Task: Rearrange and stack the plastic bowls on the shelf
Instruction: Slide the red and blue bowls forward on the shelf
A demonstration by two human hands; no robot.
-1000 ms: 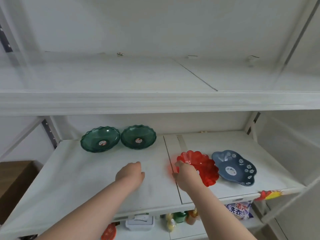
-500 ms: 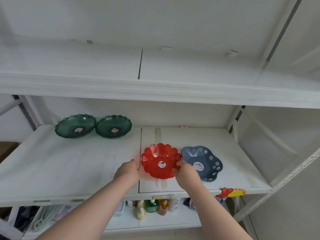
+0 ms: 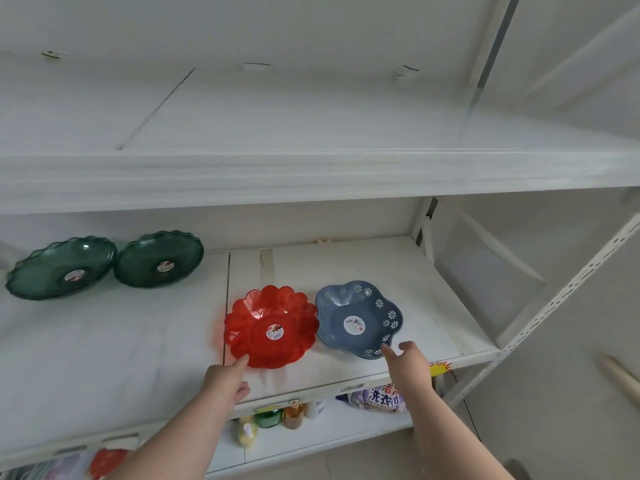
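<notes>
Red bowl sits flat near the shelf front edge, blue bowl touching its right side, two green bowls well behind-left. Left hand open, fingertip on the red rim; right hand open at the blue rim, gripping nothing. Bowls judged light, stiff, slick plastic; best pinched at the scalloped rim.

A white shelving unit is seen against a plain white wall. Its boards are painted white and worn, and each is made of two panels joined at a seam. A perforated white metal upright with diagonal braces is seen at the right. On the lowest shelf, bottles and a purple detergent bag are kept. Pale floor tiles are visible below. The scene is lit evenly by soft, diffuse light.
</notes>
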